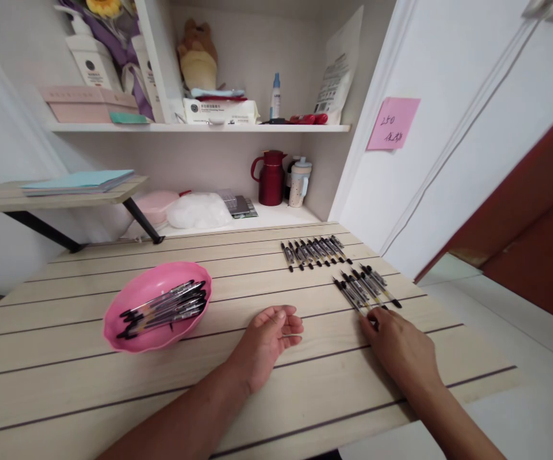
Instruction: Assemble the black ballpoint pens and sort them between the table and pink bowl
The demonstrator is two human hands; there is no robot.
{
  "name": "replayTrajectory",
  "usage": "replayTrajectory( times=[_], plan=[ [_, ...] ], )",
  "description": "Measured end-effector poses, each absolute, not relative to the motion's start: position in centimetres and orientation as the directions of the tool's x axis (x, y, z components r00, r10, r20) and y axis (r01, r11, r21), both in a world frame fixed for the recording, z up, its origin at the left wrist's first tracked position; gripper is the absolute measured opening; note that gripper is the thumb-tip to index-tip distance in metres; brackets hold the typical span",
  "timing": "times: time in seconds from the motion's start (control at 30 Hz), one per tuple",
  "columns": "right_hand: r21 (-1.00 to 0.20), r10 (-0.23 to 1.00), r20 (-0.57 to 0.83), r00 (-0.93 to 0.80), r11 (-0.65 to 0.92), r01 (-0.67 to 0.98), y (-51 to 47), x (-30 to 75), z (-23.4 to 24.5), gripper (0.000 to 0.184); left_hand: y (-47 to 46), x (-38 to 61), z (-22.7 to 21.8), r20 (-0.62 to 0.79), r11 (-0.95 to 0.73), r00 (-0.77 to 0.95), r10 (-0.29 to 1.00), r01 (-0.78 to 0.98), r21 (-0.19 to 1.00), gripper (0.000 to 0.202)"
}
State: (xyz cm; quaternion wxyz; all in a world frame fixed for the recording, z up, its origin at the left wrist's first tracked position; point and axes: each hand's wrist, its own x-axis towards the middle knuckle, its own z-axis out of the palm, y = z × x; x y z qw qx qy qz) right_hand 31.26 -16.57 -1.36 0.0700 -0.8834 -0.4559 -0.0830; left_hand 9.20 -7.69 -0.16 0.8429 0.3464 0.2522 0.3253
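My right hand [401, 348] is closed around the near end of a clear, black-tipped pen [349, 295] at the left of the nearer row. That pen lies slanted on the table, beside several similar pens [370, 285]; my fingers hide its near end. Palm partly up, my left hand [271, 338] rests over the middle of the table, its fingers loosely curled and apart with nothing in them. Farther back lies another row of pens [315, 252], side by side. To the left, a pink scalloped bowl [137, 287] holds a loose pile of pens [166, 308].
A small raised shelf [56, 195] with blue-topped papers stands at the back left. Behind the table are a white plastic bag [198, 211], a red jug [271, 179] and a speckled cup [300, 183]. The table's right edge borders the floor.
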Motion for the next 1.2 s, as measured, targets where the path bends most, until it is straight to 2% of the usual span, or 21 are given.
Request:
replayTrajectory(
  times=[0.3,0.53,0.7,0.8,0.9,0.97,1.03,1.07,1.13,1.17,1.2],
  plan=[
    [-0.029,0.793,0.219,0.569,-0.578,0.816,-16.0,31.1,-1.3,0.032,-7.7,9.1,-0.2,-0.186,0.546,0.672,0.717,-0.375,0.75,0.027],
    [-0.153,0.764,0.18,0.62,-0.601,0.784,-18.2,31.9,-0.1,0.032,-7.7,9.2,0.0,-0.204,0.554,0.667,0.717,-0.366,0.747,0.027],
    [-0.164,0.719,0.148,0.679,-0.659,0.734,-20.6,33.2,-0.2,0.03,-7.6,9.0,-0.1,-0.194,0.545,0.673,0.714,-0.359,0.758,0.026],
    [-0.175,0.716,0.117,0.688,-0.667,0.724,-21.1,33.2,-0.6,0.029,-7.6,9.0,-0.2,-0.174,0.512,0.677,0.715,-0.337,0.79,0.026],
    [-0.2,0.739,0.152,0.656,-0.627,0.753,-21.0,31.9,-1.2,0.028,-7.3,8.9,0.4,-0.148,0.407,0.647,0.748,-0.272,0.872,0.027],
    [-0.237,0.778,0.198,0.597,-0.553,0.799,-20.9,30.4,-1.7,0.028,-6.6,8.4,1.6,-0.115,0.261,0.586,0.802,-0.169,0.951,0.027],
    [-0.275,0.825,0.243,0.51,-0.446,0.852,-20.7,28.8,-2.3,0.027,-5.3,6.9,3.3,-0.012,0.006,0.512,0.859,0.012,1.0,0.026],
    [-0.286,0.845,0.263,0.466,-0.393,0.874,-20.7,28.0,-2.6,0.027,-4.4,5.8,4.3,0.076,-0.156,0.486,0.87,0.127,0.98,0.026],
    [-0.287,0.863,0.309,0.399,-0.315,0.904,-20.7,26.7,-3.1,0.029,-2.5,2.9,5.9,0.267,-0.438,0.412,0.871,0.408,0.801,0.028],
    [-0.283,0.864,0.333,0.377,-0.29,0.914,-20.7,26.3,-3.3,0.029,-1.5,1.3,6.5,0.297,-0.463,0.362,0.884,0.582,0.668,0.031],
    [-0.276,0.861,0.358,0.362,-0.272,0.922,-20.7,26.0,-3.4,0.03,-0.5,-0.3,6.9,0.256,-0.412,0.324,0.911,0.764,0.497,0.034]
  ],
)
